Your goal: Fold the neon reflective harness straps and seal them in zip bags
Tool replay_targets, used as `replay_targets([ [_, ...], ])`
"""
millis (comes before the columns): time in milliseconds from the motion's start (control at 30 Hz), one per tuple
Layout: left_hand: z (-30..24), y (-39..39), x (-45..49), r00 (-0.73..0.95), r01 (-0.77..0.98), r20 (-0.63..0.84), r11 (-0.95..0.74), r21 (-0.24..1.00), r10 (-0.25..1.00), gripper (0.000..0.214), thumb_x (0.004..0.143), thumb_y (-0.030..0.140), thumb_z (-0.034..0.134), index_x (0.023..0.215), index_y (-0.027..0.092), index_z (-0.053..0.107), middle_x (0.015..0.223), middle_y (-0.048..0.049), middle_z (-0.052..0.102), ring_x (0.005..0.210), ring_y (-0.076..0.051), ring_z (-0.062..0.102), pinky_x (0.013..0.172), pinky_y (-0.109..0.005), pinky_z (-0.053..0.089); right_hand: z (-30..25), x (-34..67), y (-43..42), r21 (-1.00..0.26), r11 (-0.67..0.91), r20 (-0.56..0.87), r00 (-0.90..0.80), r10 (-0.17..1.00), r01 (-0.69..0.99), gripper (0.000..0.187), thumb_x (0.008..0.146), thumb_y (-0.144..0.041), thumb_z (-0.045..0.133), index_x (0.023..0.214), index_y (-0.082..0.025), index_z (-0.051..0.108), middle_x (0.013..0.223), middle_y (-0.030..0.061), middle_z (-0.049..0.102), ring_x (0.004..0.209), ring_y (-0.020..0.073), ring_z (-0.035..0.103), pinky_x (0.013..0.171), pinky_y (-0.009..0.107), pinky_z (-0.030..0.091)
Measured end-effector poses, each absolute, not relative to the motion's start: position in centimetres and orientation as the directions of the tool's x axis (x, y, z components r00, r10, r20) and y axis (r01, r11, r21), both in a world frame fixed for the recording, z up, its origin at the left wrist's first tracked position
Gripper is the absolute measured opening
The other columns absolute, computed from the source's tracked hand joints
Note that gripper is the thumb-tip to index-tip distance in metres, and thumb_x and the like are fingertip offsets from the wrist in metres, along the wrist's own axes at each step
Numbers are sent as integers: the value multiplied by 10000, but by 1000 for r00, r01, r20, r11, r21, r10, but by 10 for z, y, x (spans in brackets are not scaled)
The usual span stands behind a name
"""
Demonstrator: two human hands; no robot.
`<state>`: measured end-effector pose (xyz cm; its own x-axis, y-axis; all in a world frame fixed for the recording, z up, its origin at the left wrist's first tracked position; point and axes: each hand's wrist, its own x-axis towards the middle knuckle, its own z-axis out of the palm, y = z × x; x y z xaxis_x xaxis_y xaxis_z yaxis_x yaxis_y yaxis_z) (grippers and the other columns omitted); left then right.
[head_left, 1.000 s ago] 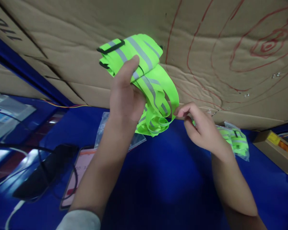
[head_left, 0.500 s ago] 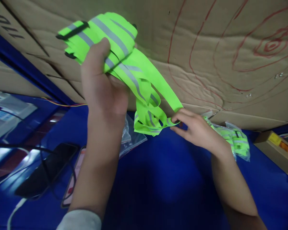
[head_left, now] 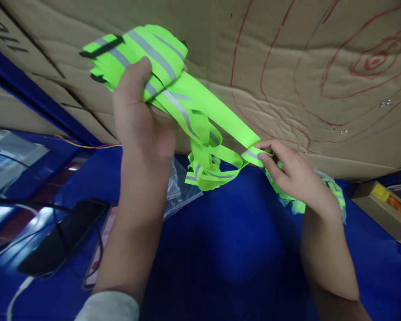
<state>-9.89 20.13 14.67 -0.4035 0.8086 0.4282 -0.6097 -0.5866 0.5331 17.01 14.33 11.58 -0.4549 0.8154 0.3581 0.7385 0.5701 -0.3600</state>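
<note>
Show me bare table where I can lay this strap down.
The widest bare patch of blue table lies between the forearms, below the strap held by left hand and right hand. Crowded: phones and cables at left, a clear bag beside the left forearm, bagged straps and a box at far right.

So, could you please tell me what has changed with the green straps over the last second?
The left hand, gripping the folded green bundle, has carried it up and to the left. The right hand, pinching the loose strap, has shifted slightly right, so the strap is drawn out longer between the hands. Neither hand let go. The dark phone, the cardboard and the blue table are unchanged.
</note>
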Motion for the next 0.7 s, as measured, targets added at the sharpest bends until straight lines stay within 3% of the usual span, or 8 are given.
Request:
replay_targets([
  [100, 145, 203, -96, -411, -618, 417, -584, 527, 811, 389, 1043, 42, 207, 1223, 11, 550, 1084, -113, 633, 1075, -235, 753, 1110, -489, 535, 116, 173, 144, -345, 609, 374, -490, 787, 714, 481, 960, -267, 651, 1417, -259, 499, 1157, 71, 664, 858, 218, 672, 790, 364, 550],
  [233, 145, 205, -95, -396, -612, 433, -585, 532, 810, 384, 1048, 44, 200, 1210, 24, 548, 908, -38, 616, 879, -175, 762, 1087, -458, 554, 117, 173, 146, -248, 674, 430, -544, 721, 696, 352, 969, -186, 592, 1313, -258, 605, 1241, 85, 635, 1046, 254, 670, 929, 405, 555],
  [367, 147, 204, -94, -418, -596, 402, -580, 555, 815, 402, 1055, 58, 187, 1204, 45, 560, 934, -42, 603, 965, -192, 761, 1100, -460, 544, 114, 173, 146, -227, 670, 407, -556, 724, 707, 414, 1017, -258, 568, 1430, -260, 595, 1308, 111, 595, 1203, 277, 634, 1014, 427, 540],
  [533, 145, 207, -97, -410, -612, 380, -559, 560, 829, 404, 1046, 54, 223, 1276, 44, 555, 1105, -120, 649, 1179, -260, 714, 1128, -493, 525, 110, 172, 146, -248, 657, 286, -595, 751, 712, 372, 1064, -301, 498, 1402, -276, 651, 1298, 99, 616, 1182, 264, 662, 1039, 441, 530],
  [700, 137, 218, -103, -376, -625, 355, -517, 584, 856, 450, 996, 55, 324, 1352, 170, 574, 960, -65, 727, 1008, -241, 714, 1096, -432, 539, 115, 163, 140, -263, 722, 340, -639, 690, 640, 419, 994, -122, 490, 1360, -267, 632, 1326, 67, 669, 1224, 259, 655, 1054, 436, 524],
])
